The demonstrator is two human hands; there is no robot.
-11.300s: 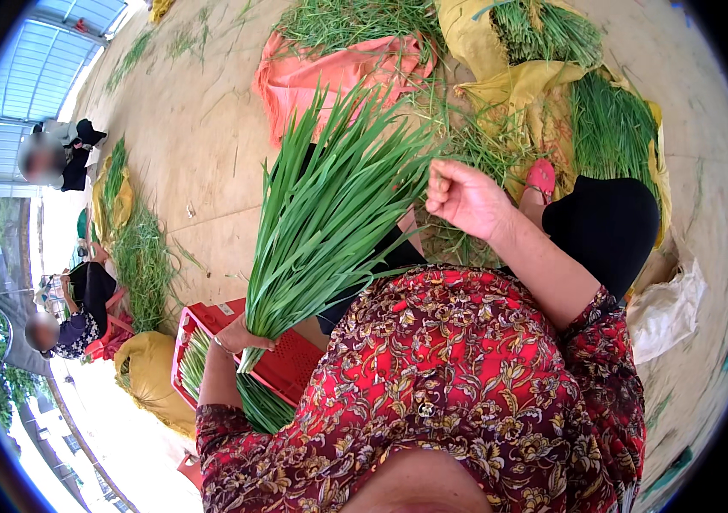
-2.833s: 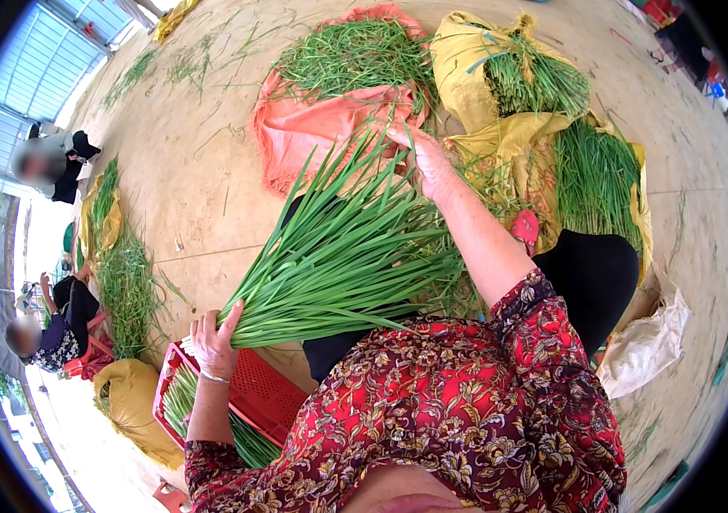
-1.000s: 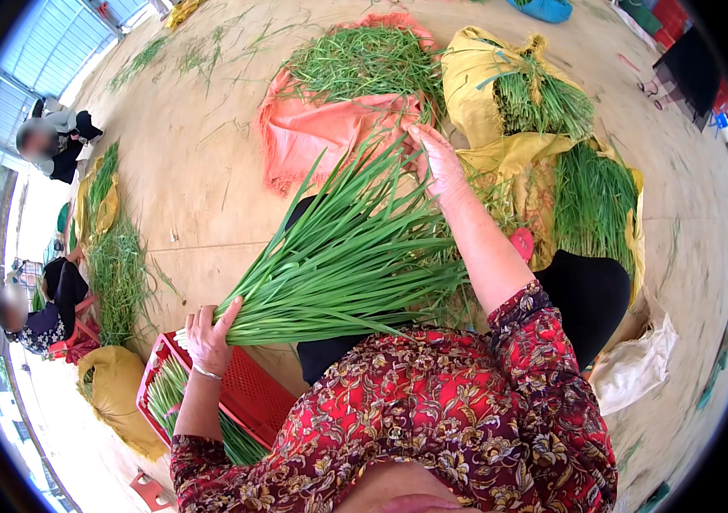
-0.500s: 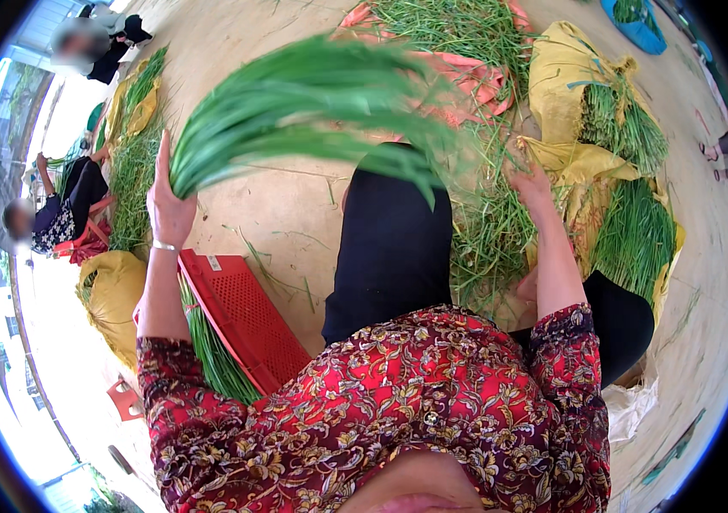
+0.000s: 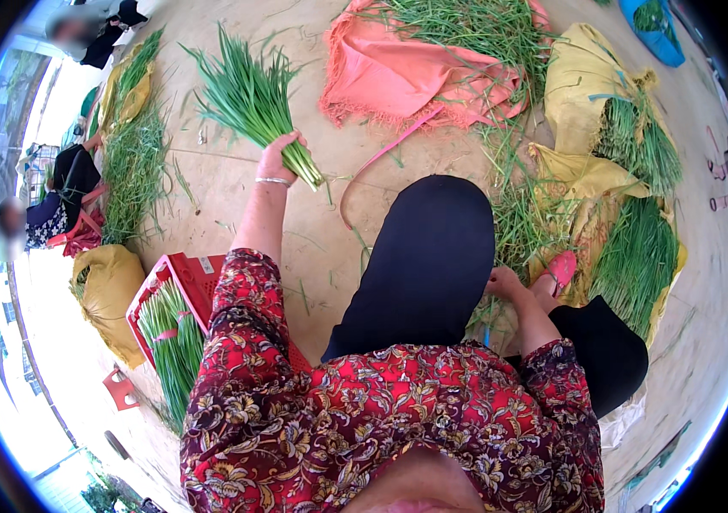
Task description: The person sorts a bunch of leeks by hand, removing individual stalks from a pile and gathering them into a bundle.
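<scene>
Out in front on the left, my left hand (image 5: 279,159) is closed round the pale stem ends of a bunch of garlic chives (image 5: 248,90). The green leaves fan away from me to the upper left, and the stem ends poke out below the fist. Low beside my bent right leg is my right hand (image 5: 505,282), its fingers mostly hidden behind the dark trouser knee. It is closest to the loose chives (image 5: 501,231) strewn on the floor. At my left, a red plastic basket (image 5: 177,267) holds chives (image 5: 171,342) with a reddish band round them.
A coral cloth (image 5: 372,64) under a heap of chives lies ahead. Yellow sacks (image 5: 582,73) of chives stand on the right, and another yellow sack (image 5: 110,286) is beyond the basket. A pink strap (image 5: 381,156) crosses the floor. Two people sit at the far left.
The chives bunch was sweeping rightward in a blur; now it is steady, leaves pointing up and left. My left hand has moved rightward and forward. My right hand has dropped down beside my knee.
</scene>
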